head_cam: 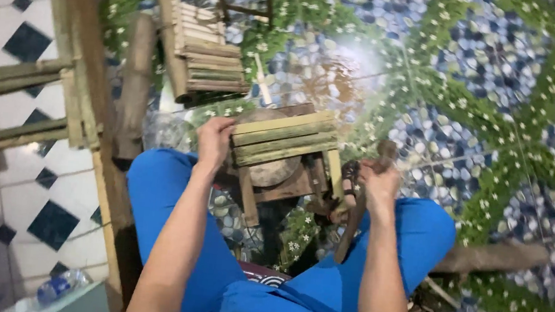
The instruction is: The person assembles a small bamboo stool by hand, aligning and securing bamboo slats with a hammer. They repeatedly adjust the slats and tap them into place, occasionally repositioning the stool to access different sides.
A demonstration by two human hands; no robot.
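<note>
A small bamboo stool [286, 137] with a slatted top rests on a round wooden block [269, 172] between my knees. My left hand [214, 140] grips the left edge of the stool's top. My right hand [377, 181] is closed around the wooden handle of a tool [356, 213]; the handle points down toward my right leg and its head near the stool's right leg is blurred. I sit in blue trousers [174, 194].
A second slatted bamboo stool [206, 53] lies tilted behind. Bamboo frames [30, 81] and long poles [90, 39] lean at the left over white and dark tiles. A log [496, 255] lies right on the pebble-pattern mat. A plastic bottle [58, 286] sits at bottom left.
</note>
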